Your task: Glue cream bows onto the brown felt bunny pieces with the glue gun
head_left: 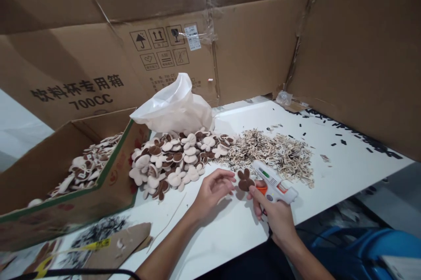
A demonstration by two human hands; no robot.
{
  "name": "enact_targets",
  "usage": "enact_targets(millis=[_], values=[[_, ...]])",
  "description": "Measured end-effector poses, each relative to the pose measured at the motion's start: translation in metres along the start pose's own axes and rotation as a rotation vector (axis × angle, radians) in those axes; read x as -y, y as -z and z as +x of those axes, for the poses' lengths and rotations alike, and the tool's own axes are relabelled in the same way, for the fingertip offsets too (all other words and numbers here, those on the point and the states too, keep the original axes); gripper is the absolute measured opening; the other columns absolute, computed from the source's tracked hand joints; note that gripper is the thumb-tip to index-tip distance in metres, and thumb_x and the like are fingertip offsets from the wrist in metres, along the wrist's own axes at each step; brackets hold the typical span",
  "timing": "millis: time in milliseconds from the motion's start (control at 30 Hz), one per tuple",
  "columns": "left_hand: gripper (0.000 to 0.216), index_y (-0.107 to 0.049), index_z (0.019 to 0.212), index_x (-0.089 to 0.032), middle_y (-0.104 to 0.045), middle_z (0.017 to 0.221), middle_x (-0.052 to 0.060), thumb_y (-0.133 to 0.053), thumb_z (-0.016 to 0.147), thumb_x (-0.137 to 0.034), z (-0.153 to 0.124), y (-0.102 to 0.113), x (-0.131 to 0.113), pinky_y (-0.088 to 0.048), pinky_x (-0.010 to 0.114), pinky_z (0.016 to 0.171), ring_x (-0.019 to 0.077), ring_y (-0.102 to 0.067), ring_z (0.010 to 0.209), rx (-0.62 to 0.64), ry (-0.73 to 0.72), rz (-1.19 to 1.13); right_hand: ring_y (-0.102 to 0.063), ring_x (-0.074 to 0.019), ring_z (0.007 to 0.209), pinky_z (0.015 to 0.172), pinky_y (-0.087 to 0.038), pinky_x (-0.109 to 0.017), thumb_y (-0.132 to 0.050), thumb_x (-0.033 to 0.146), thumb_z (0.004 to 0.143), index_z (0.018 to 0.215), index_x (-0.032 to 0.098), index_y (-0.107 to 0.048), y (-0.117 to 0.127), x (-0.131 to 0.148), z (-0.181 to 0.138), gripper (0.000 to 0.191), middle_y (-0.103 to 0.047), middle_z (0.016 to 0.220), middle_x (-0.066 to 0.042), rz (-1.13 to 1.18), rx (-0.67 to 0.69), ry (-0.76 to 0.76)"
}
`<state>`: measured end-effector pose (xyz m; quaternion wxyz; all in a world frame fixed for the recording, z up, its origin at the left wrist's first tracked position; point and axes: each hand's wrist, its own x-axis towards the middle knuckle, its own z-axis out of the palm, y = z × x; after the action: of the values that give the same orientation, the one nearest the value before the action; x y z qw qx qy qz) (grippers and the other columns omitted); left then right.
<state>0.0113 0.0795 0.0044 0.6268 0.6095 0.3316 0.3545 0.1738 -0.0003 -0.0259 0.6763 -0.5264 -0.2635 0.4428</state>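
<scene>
My right hand (274,212) grips a white glue gun (275,182) with an orange trigger, its nozzle pointing left. At the nozzle sits a brown flower-shaped felt piece (245,180) on the white table (345,170). My left hand (213,190) hovers just left of that piece, fingers curled loosely apart, holding nothing that I can see. A heap of beige and brown felt flowers (174,161) lies just beyond my left hand.
A pile of small pale tags (279,153) spreads behind the glue gun. A white plastic bag (176,107) stands behind the flowers. A cardboard box (66,192) with more flowers is at left. Cardboard walls (362,52) enclose the table; black scraps (342,140) lie at right.
</scene>
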Motion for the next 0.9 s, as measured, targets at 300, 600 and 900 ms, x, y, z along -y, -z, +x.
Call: enact_targets(millis=[300, 600, 900], values=[[0.011, -0.070, 0.083, -0.019, -0.064, 0.074, 0.001, -0.063, 0.088, -0.026, 0.027, 0.033, 0.014, -0.038, 0.027, 0.060, 0.0146, -0.051, 0.058, -0.392, -0.241, 0.818, -0.045, -0.0102, 0.038, 0.035, -0.036, -0.024, -0.089, 0.050, 0.070, 0.094, 0.016, -0.068, 0.003, -0.005, 0.003, 0.047, -0.070, 0.067, -0.003, 0.060, -0.068, -0.015], [0.007, -0.072, 0.079, -0.019, -0.069, 0.078, 0.005, -0.067, 0.082, -0.022, 0.048, 0.024, 0.018, -0.041, 0.029, 0.068, 0.0192, -0.060, 0.071, -0.389, -0.252, 0.833, -0.044, -0.0098, 0.038, 0.035, -0.035, -0.023, -0.089, 0.048, 0.071, 0.097, 0.016, -0.067, 0.003, -0.007, 0.003, 0.047, -0.070, 0.065, -0.002, 0.075, -0.056, -0.005], [0.010, -0.068, 0.079, -0.018, -0.068, 0.074, 0.002, -0.065, 0.082, -0.028, 0.026, 0.039, 0.002, -0.045, 0.023, 0.057, 0.0148, -0.060, 0.063, -0.288, -0.133, 0.501, -0.046, -0.0094, 0.038, 0.034, -0.038, -0.022, -0.091, 0.051, 0.067, 0.098, 0.017, -0.068, 0.001, -0.005, 0.003, 0.051, -0.068, 0.065, -0.001, 0.118, -0.059, -0.027]])
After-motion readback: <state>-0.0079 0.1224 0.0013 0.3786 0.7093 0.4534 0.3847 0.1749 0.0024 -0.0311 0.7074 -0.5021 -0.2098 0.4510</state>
